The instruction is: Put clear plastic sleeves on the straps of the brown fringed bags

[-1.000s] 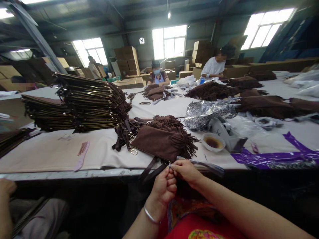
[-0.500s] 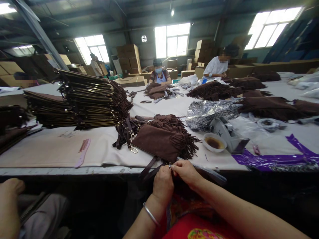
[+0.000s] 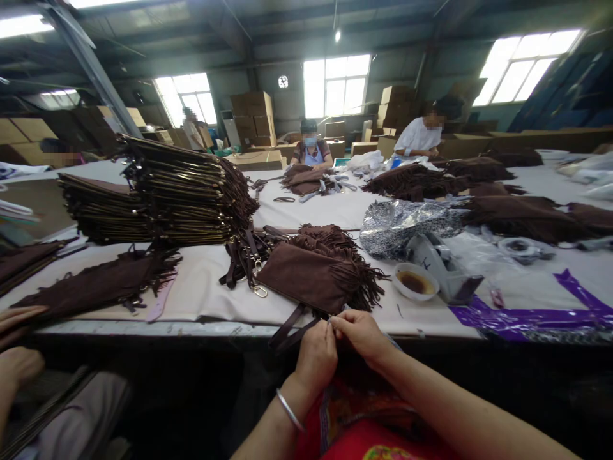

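My left hand (image 3: 317,351) and my right hand (image 3: 363,333) meet at the table's front edge, fingertips pinched together. What they grip is small and mostly covered by the fingers. Right above them lies a dark brown fringed bag (image 3: 304,273), its long fringe (image 3: 368,281) spread to the right. A brown strap (image 3: 290,322) hangs over the edge just left of my left hand. Beside the bag's left end is a heap of dark straps (image 3: 239,255) with a gold clasp (image 3: 260,292).
Stacked zipped bags (image 3: 182,198) rise at the left. Another fringed bag (image 3: 96,281) partly covers a pink comb (image 3: 160,303), with a co-worker's hand (image 3: 22,319) at it. Right are a bowl of brown liquid (image 3: 416,281), a tape dispenser (image 3: 445,268) and purple plastic (image 3: 517,322). Co-workers sit opposite.
A fringed bag now lies at the left over the comb, with a neighbour's hand touching it. My hands stay pinched together at nearly the same spot. The view has shifted slightly.
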A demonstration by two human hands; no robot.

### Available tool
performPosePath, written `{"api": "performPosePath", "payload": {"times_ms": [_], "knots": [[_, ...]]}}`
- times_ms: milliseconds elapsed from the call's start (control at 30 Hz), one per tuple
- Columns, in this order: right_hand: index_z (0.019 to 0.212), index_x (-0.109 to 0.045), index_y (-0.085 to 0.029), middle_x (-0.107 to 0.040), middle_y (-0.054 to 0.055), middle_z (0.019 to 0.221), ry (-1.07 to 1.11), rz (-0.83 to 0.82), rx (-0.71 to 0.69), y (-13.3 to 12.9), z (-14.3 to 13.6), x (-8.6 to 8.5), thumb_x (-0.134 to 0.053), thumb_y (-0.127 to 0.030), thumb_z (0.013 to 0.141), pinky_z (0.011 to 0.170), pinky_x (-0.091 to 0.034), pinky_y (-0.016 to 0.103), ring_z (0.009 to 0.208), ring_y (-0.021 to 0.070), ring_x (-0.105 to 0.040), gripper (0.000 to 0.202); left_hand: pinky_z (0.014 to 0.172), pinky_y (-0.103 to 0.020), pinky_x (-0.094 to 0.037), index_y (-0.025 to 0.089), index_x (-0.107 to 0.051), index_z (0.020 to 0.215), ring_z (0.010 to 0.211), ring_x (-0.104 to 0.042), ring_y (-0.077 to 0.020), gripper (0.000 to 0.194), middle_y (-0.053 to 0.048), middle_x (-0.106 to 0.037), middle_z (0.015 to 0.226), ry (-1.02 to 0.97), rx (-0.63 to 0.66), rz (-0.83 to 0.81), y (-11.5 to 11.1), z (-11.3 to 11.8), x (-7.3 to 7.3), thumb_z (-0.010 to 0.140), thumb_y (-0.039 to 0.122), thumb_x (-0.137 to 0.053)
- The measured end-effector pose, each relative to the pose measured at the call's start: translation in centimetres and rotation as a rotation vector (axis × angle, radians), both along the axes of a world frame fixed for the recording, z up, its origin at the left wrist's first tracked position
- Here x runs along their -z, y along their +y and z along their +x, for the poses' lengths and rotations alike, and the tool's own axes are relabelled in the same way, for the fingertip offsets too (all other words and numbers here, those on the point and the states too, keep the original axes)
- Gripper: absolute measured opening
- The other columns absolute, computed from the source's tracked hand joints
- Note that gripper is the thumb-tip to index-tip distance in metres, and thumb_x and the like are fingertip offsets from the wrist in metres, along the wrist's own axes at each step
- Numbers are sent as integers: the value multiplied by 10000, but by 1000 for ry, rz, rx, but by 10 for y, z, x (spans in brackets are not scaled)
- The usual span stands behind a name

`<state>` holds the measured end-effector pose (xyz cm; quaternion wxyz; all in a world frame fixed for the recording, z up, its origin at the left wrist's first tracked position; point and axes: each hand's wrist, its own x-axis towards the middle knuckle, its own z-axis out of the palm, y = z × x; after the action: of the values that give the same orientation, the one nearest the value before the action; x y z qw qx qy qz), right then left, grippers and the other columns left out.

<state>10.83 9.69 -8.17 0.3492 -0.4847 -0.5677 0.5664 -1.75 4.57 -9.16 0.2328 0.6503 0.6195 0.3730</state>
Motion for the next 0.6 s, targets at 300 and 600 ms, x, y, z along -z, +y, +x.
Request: {"api": "performPosePath", "payload": {"times_ms": [300,600], "knots": [[640,-596,-173,-524,-38,510,42,-50,3,1,-3,-3,-609,-458,764,457,-297,238,432,83,-385,311,401,-160,-85,200,-425,748,429,-114,-31,363,111,-263,554,-1407,19,-580,2,8,-10,754,480,-655],[624,-686,-172,-642,26,607,-338,141,0,1,16,-5,-561,-328,759,560,-353,262,602,156,-538,241,404,-172,-135,194,-481,770,420,-187,-48,378,101,-284,545,-1228,-48,-516,0,9,-4,791,552,-600]]}}
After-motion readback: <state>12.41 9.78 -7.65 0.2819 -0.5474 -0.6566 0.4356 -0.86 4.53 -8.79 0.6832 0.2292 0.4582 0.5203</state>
